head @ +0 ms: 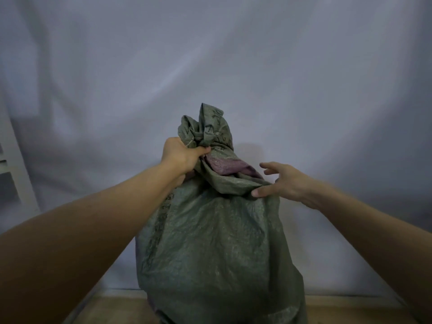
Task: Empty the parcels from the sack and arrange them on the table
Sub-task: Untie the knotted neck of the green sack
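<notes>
A full green woven sack (215,242) stands upright in front of me, bulging with contents. My left hand (181,157) grips the bunched top of the sack and holds it up. My right hand (282,181) is spread open at the sack's right rim, with its thumb on the folded edge of the fabric. In the gap of the sack's mouth a purple parcel (224,164) shows. Any other parcels are hidden inside.
A pale grey cloth backdrop (210,66) fills the view behind the sack. A strip of brown surface (117,307) runs along the bottom edge. A white frame (11,160) stands at the far left.
</notes>
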Available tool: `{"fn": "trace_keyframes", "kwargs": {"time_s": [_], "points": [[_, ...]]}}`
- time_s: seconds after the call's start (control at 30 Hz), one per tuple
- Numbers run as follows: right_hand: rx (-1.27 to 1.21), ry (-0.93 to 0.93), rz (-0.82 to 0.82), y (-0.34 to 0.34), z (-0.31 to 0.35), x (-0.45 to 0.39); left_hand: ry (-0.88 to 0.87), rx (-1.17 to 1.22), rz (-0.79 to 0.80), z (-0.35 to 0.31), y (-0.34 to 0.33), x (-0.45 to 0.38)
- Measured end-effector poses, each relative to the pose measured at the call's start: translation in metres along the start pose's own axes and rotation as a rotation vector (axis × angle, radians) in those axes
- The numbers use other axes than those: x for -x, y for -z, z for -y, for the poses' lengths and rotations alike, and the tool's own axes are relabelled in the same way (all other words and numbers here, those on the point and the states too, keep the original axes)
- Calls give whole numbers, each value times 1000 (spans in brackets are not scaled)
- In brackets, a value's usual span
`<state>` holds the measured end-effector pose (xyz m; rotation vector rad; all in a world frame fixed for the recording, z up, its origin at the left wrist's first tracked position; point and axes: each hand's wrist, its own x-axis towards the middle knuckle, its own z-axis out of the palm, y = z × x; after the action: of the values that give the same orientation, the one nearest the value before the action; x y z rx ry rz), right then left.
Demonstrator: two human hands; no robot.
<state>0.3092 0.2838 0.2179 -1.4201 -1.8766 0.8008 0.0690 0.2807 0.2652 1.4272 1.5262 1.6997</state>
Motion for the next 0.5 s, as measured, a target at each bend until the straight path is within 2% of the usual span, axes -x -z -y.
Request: {"fn": "trace_keyframes", "kwargs": {"time_s": [0.13,0.4,0.5], "points": [[123,-3,-32,-6,-11,-16,36,62,60,-5,11,4],[228,140,87,-23,2,-53,116,112,118,2,44,0],[315,158,9,-29,13,-63,137,138,101,12,45,-4]]}}
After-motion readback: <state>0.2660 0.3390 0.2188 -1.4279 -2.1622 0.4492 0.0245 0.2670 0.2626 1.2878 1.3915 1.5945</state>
